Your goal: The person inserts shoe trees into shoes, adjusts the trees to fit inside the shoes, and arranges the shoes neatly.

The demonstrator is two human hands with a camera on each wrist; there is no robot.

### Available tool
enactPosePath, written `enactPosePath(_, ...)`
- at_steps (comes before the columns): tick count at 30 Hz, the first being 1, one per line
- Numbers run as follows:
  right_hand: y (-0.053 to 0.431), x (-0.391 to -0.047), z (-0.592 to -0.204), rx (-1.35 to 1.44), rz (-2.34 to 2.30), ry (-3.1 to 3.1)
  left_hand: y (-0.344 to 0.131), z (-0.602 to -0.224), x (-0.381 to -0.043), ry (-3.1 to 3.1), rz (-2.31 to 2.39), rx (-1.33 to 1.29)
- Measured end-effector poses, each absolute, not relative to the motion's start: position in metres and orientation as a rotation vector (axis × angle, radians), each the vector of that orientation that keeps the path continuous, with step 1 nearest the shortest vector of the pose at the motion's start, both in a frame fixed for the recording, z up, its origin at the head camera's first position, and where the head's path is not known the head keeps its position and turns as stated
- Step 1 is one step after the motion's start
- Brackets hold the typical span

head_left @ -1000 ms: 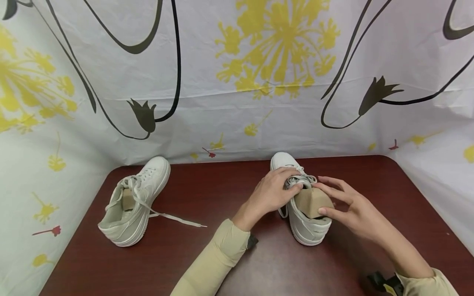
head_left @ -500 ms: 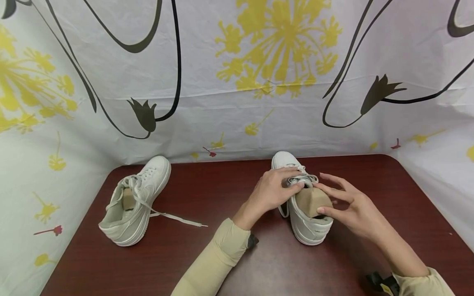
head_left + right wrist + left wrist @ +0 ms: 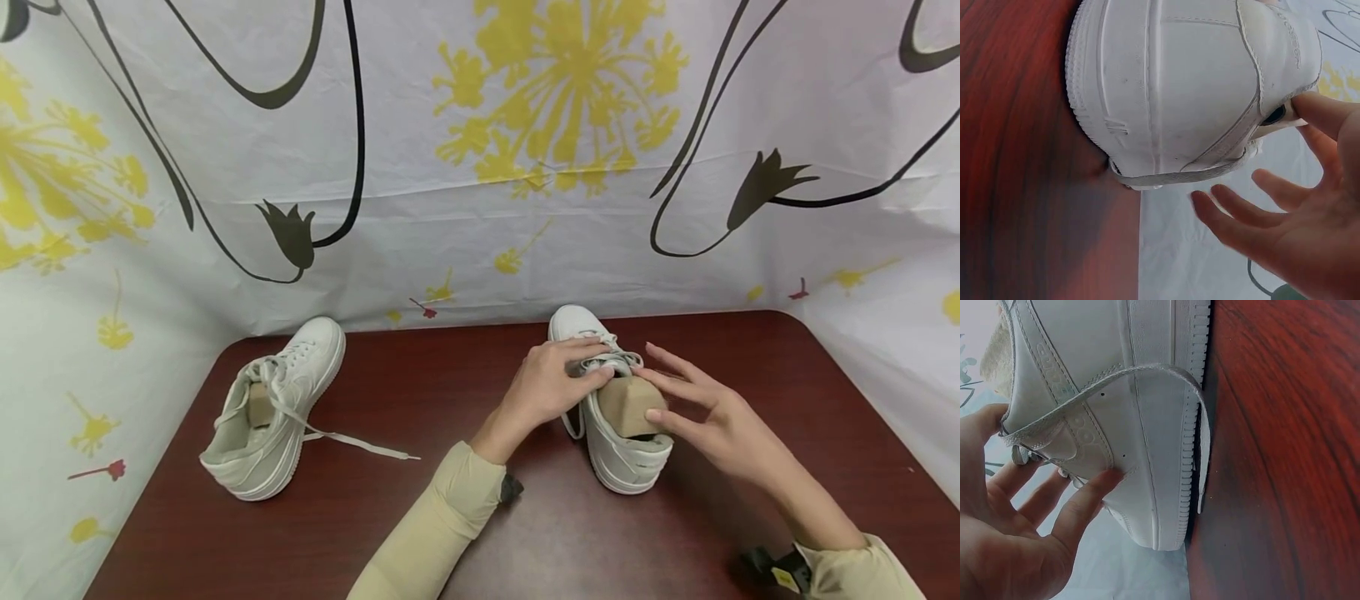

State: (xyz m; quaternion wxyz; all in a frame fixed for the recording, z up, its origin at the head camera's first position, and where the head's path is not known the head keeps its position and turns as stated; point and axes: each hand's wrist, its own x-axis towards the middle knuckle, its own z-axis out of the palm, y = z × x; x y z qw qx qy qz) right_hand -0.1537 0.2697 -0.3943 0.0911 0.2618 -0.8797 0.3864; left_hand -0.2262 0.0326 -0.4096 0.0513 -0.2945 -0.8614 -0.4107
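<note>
A white sneaker [image 3: 628, 468] stands on the table with its toe pointing away, its laces [image 3: 619, 360] gathered over the tongue. A tan, block-like insert [image 3: 621, 403], perhaps cardboard or packed paper, fills its opening. My left hand [image 3: 542, 390] holds the sneaker around the lace area, with the thumb near the tongue. In the left wrist view, fingers [image 3: 1088, 497] touch the sneaker's side and a loose lace hangs down. My right hand [image 3: 723, 421] pinches the insert between thumb and index finger; the other fingers are spread. In the right wrist view, the thumb reaches over the collar.
A second white sneaker [image 3: 255, 467] stands at the left, with a similar tan insert [image 3: 259, 407] inside. Its loose lace [image 3: 367, 448] trails right across the dark red table [image 3: 420, 517]. A patterned white cloth [image 3: 420, 167] hangs behind and around the table.
The insert's rear edge has shifted slightly up and forward, widening the gap at the heel. My right thumb moves with it. The left hand stays nearly still.
</note>
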Motion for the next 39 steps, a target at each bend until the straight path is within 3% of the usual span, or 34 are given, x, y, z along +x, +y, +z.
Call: enactPosePath(39,0.257,-0.161,-0.399,0.758,0.877,-2.47,0.031,-0.414,-0.228,-2.591,-1.333,-0.893)
